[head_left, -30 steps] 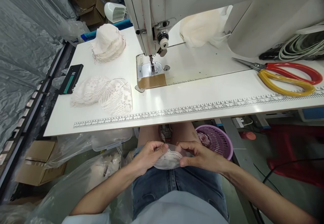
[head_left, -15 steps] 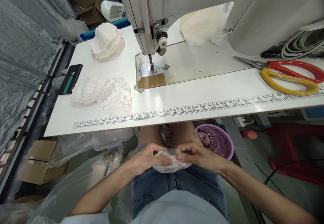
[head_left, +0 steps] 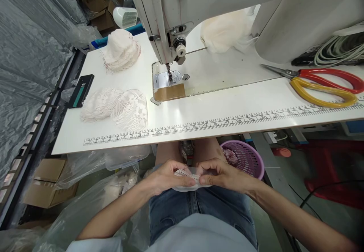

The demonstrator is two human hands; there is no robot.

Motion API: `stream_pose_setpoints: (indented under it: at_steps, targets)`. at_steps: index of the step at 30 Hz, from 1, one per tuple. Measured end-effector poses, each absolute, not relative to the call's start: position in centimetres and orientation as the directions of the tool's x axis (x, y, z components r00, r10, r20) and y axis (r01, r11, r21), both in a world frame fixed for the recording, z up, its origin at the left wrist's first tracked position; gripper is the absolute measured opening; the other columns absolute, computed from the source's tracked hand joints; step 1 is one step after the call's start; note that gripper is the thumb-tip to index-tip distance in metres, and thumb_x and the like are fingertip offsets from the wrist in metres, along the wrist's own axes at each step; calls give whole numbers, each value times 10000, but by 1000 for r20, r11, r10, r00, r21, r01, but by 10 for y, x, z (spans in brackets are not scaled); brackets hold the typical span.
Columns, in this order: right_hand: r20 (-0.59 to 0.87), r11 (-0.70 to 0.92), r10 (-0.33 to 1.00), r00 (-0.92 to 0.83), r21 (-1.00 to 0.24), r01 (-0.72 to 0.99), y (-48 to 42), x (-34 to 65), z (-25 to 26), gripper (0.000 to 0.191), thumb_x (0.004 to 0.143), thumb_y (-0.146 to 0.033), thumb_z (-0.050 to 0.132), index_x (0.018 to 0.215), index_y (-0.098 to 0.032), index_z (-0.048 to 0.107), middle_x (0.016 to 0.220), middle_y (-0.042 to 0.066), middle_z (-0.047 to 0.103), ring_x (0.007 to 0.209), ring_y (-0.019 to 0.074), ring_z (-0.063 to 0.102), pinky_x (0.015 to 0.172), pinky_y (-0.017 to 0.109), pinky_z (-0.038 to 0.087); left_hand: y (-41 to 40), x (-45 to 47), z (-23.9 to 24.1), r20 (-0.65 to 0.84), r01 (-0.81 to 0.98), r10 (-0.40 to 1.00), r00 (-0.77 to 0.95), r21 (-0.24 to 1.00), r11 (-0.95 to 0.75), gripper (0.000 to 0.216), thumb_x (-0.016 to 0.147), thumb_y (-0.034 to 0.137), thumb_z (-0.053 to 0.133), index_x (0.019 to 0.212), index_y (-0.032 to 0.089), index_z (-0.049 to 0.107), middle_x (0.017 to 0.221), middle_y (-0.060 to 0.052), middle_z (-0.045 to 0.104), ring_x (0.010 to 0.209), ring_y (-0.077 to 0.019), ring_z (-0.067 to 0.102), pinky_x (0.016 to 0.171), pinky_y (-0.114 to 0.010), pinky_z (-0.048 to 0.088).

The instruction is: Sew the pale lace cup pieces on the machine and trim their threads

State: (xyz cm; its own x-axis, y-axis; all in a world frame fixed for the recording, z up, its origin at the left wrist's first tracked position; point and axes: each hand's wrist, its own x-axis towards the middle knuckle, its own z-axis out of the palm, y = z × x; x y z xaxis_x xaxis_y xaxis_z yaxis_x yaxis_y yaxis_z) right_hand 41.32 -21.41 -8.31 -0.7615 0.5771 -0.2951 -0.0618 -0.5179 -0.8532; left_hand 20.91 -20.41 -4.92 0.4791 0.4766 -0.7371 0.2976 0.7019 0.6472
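Observation:
Over my lap, below the table edge, both hands pinch one small white lace piece (head_left: 188,177) with a sheer backing. My left hand (head_left: 165,177) holds its left side, thumb on top. My right hand (head_left: 221,174) grips the right side, fingers curled. The two thumbs nearly touch. On the white sewing table (head_left: 227,109) above, loose lace pieces (head_left: 116,107) lie at the left, and a stack of white fabric pieces (head_left: 121,50) sits farther back. The sewing machine (head_left: 176,13) stands at the middle, its needle over the metal plate.
Red and yellow scissors (head_left: 321,85) lie at the table's right. A black phone (head_left: 81,90) sits at the left edge. A purple basket (head_left: 244,161) stands under the table by my right knee. Plastic bags (head_left: 93,202) and cardboard boxes (head_left: 45,183) crowd the floor at left.
The lace piece has been folded smaller between my hands, which have drawn closer together. The view has shifted slightly.

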Motion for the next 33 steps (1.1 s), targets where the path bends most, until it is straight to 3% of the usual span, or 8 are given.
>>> stream_pose_setpoints:
  at_steps: [11, 13, 15, 18, 22, 25, 28, 33]
  targets:
    - [-235, -494, 526, -817, -867, -69, -208, 423, -63, 332, 763, -462, 639, 722, -135, 601, 627, -23, 492, 581, 94, 439, 543, 214, 338, -205, 212, -23, -712, 258, 478, 515, 660, 706, 252, 559, 312, 800, 649, 112, 676, 584, 25, 523, 516, -55, 404, 484, -187, 293]
    - [-113, -356, 544, -832, -928, -107, -205, 430, -49, 305, 824, -441, 577, 802, -140, 624, 659, -1, 530, 591, 104, 476, 547, 216, 368, -201, 216, -4, -642, 259, 490, 590, 725, 638, 208, 566, 273, 793, 651, 118, 684, 603, 21, 530, 510, -53, 395, 477, -189, 296]
    - [41, -59, 677, -735, -992, -110, -202, 432, -39, 235, 866, -363, 535, 961, -166, 621, 756, 27, 567, 664, 123, 512, 591, 226, 398, -194, 220, 12, -578, 249, 510, 636, 780, 574, 176, 582, 252, 781, 665, 124, 693, 644, 3, 572, 556, -76, 453, 527, -200, 356]
    - [227, 294, 803, -550, -955, 35, -200, 424, -38, 181, 864, -261, 489, 1000, -222, 602, 878, 35, 548, 787, 145, 514, 677, 252, 411, -181, 224, 20, -601, 236, 526, 602, 763, 602, 189, 598, 280, 770, 683, 129, 695, 675, -11, 613, 645, -117, 531, 639, -234, 421]
    - [31, 71, 925, -378, -993, 93, -201, 410, -47, 94, 761, -262, 557, 693, -203, 529, 714, -23, 461, 631, 119, 439, 562, 229, 377, -170, 226, 12, -645, 255, 538, 542, 737, 627, 215, 553, 280, 791, 647, 124, 677, 626, 5, 600, 622, -111, 518, 623, -230, 402]
    - [-99, -76, 939, -330, -994, 82, -201, 408, -44, 163, 701, -259, 614, 668, -199, 466, 649, -48, 389, 570, 101, 365, 494, 216, 324, -167, 225, 7, -665, 276, 531, 525, 724, 633, 202, 554, 265, 786, 634, 119, 672, 589, 13, 578, 595, -98, 490, 592, -218, 374]
    - [-113, -66, 910, -400, -990, 128, -199, 413, -40, 196, 725, -255, 617, 643, -193, 450, 658, -45, 401, 585, 100, 388, 503, 209, 341, -166, 223, 6, -679, 312, 513, 525, 715, 626, 200, 567, 269, 776, 660, 119, 682, 597, 10, 577, 605, -102, 492, 594, -221, 373]
    - [288, 463, 829, -480, -834, 299, -187, 421, -31, 136, 859, -276, 505, 763, -203, 568, 667, -25, 470, 575, 108, 440, 507, 217, 359, -144, 208, 24, -634, 349, 554, 539, 768, 538, 262, 609, 338, 749, 724, 110, 692, 634, -8, 600, 605, -111, 512, 594, -229, 396]
